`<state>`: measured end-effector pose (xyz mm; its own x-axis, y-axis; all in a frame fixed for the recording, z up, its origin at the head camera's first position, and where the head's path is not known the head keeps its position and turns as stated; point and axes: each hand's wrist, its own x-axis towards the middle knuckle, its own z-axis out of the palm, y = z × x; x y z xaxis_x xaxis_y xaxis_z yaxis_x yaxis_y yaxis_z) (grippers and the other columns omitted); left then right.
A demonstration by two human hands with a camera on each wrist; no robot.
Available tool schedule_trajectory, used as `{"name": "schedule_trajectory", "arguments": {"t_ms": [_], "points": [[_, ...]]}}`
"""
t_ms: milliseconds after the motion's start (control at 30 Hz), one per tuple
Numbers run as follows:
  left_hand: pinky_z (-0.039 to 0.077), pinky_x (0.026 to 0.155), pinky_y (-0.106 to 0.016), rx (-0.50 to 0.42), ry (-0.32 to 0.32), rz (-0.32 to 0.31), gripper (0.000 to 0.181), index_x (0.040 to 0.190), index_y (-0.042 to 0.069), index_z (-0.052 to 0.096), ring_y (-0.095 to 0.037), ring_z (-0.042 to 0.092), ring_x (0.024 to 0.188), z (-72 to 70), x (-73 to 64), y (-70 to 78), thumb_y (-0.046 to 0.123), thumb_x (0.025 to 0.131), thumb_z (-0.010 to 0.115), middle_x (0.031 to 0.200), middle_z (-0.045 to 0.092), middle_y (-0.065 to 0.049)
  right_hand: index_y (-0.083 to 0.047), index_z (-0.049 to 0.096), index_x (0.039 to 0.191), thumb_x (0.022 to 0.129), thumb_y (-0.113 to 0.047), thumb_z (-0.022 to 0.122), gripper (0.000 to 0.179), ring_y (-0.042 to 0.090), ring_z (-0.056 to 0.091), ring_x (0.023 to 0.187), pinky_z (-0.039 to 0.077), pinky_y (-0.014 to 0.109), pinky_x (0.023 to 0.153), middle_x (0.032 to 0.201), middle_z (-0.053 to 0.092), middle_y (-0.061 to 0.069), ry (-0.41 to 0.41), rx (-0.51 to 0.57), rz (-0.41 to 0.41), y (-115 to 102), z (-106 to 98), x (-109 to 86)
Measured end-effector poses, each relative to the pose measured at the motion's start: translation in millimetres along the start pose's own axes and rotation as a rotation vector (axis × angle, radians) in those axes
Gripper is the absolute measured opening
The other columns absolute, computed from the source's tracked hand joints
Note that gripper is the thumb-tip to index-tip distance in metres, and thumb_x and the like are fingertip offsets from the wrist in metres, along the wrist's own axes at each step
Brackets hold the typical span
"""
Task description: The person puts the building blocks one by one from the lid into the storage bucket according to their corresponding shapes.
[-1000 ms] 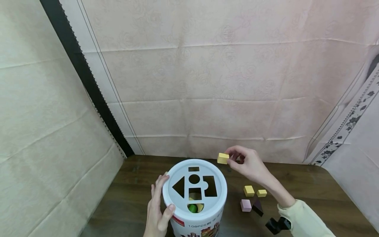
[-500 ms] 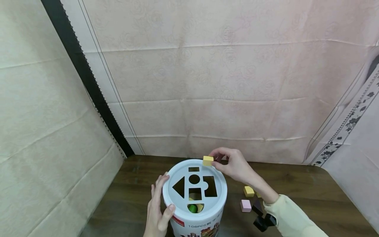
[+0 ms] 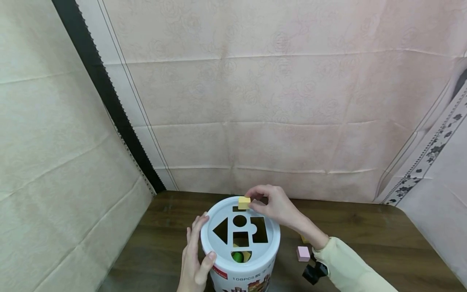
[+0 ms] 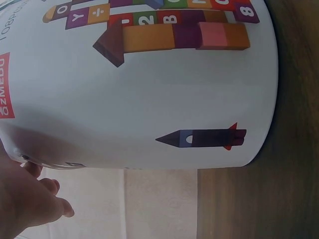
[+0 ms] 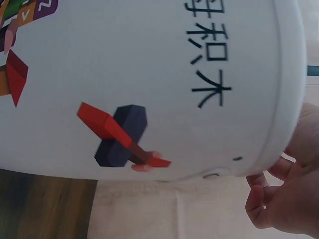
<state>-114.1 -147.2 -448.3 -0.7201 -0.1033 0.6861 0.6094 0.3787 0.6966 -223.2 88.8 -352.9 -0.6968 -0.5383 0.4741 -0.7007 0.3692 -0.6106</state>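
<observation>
Looking across the dark brown wood-grain table [image 3: 157,247], we see pale patterned cloth [image 3: 273,101] hanging at the far side. Right of the tall white printed cylindrical bucket [image 3: 242,280] sits a pink cube [image 3: 303,254], with a yellow block's edge [image 3: 304,239] showing just beyond it; the right wrist and pale green sleeve [image 3: 354,263] hide the rest. A black wrist-worn device [image 3: 314,273] also blocks our view there. Through the nearest opening of the pale blue lid [image 3: 219,211] we spot a green piece [image 3: 237,256].

Compared with half a second ago, the held yellow box-shaped block [image 3: 243,202] has moved left, from the lid's far right edge to the small far rectangular slot [image 3: 238,209], partly covering it. The left hand [image 3: 195,259] has stayed put.

The right hand [image 3: 273,205] pinches that block narrowly between thumb and fingers; we cannot tell whether it touches the lid. The left hand rests widely spread against the bucket's left side, its thumb at the lid's rim.
</observation>
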Motion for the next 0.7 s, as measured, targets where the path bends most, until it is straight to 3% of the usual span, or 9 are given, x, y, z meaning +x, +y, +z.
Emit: {"name": "schedule_trajectory", "arguments": {"t_ms": [500,700], "points": [[0.007,0.099,-0.081,-0.009,-0.002,0.029,0.066,0.147,0.011,0.049,-0.048,0.034,0.138,-1.0,-0.2,-1.5,0.028,0.084,0.058,0.147,0.051,-0.008,-0.008,0.075,0.106,0.085,-0.002,0.076,0.022,0.02,0.061,0.094,0.052,0.045,0.086,0.102,0.071,-0.001,-0.016,-0.016,0.008,-2.7,10.5,2.1],[0.007,0.099,-0.081,-0.006,0.0,0.03,0.066,0.147,0.011,0.049,-0.041,0.035,0.14,-0.8,0.0,-1.7,0.029,0.084,0.058,0.147,0.051,-0.008,-0.007,0.076,0.104,0.085,-0.003,0.077,0.019,0.017,0.062,0.091,0.054,0.037,0.081,0.1,0.072,-0.001,0.009,-0.034,-0.032,-2.3,5.7,-0.9]]}}
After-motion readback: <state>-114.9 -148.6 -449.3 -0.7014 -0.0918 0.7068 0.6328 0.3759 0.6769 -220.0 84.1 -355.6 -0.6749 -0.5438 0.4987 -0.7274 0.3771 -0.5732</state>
